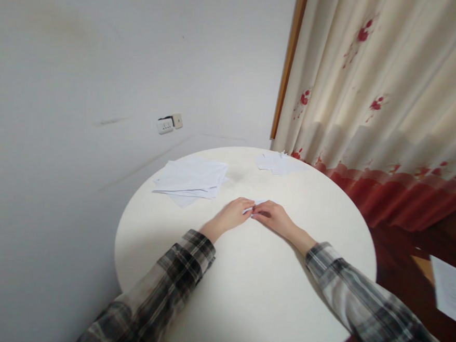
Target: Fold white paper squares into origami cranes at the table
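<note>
A small piece of white paper (260, 201) lies on the round white table (259, 288), mostly covered by my two hands. My left hand (237, 212) is closed on its left side, fingers bent over the paper. From the right, my right hand (275, 216) pinches the same paper, its fingertips almost meeting those of the left. How the paper is folded cannot be made out under the fingers.
A loose stack of white paper sheets (192, 178) sits at the table's back left. More paper pieces (279, 163) lie near the back edge. A wall with a socket (164, 126) stands behind; a flowered curtain (373, 108) hangs at right. Printed sheets (452, 291) are at far right.
</note>
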The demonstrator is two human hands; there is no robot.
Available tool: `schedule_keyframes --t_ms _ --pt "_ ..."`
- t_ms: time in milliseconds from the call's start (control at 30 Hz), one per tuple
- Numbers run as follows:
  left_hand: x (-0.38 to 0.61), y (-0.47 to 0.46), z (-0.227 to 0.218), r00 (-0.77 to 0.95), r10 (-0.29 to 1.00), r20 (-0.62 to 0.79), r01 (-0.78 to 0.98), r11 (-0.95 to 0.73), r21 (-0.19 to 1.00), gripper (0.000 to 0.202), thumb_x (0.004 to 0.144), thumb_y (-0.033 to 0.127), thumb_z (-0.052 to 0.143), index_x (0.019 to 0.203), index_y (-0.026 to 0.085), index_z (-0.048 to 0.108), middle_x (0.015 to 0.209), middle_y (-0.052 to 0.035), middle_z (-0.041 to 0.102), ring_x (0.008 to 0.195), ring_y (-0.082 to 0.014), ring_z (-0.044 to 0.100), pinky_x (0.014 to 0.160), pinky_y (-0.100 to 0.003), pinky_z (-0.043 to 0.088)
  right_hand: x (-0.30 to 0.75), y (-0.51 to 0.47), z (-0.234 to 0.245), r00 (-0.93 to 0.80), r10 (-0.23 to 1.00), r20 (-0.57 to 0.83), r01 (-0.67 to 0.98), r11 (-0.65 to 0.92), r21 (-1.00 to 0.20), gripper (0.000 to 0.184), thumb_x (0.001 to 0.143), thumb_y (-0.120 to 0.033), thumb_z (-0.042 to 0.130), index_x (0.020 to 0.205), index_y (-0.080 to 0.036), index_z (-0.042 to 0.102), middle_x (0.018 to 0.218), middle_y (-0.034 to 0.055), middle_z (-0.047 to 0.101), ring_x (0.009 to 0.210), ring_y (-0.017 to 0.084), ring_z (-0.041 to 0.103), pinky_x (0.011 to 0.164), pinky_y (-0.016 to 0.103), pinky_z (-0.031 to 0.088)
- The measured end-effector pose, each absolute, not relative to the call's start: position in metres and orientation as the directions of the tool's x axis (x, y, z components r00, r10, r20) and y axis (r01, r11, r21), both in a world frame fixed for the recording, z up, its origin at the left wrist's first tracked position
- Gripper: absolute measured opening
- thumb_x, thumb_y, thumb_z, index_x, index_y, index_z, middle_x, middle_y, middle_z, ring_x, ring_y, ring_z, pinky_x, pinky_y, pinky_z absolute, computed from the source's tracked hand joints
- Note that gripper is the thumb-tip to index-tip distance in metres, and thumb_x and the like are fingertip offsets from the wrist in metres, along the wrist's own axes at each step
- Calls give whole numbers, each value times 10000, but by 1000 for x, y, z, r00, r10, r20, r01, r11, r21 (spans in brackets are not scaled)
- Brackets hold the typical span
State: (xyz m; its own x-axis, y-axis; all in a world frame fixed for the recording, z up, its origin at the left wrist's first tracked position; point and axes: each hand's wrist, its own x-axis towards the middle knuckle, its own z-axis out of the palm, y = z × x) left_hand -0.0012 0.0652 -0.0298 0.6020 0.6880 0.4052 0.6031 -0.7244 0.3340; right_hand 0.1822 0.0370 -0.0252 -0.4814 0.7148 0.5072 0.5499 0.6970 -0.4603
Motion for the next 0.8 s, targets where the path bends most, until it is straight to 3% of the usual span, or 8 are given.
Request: schedule_keyframes --t_ms 400,600,800 --pt "-2 63 -33 639 670 378 553 -742 379 389 795 280 522 1151 131 563 1232 -96 556 1166 -172 491 1030 -327 355 183 33 -16 -542 690 480 586 720 -372 186 852 -238 487 879 -187 664 875 56 681 844 153 594 787 282 453" --pt "-2 60 -29 641 689 339 554 -720 417 363 851 330 453 1143 152 574 1230 -84 559 1172 -161 487 1027 -316 355 185 35 -21 -494 703 511 601 701 -384 168 795 -208 539 908 -192 662 906 50 682 867 157 600 814 290 453" --pt "0 59 -27 612 699 370 545 -712 444 339 884 309 383 1113 174 594 1201 -58 584 1146 -146 510 1016 -314 367 186 44 -26 -472 726 500 599 680 -423 164 839 -218 497 859 -184 657 866 55 675 822 148 597 775 286 460"
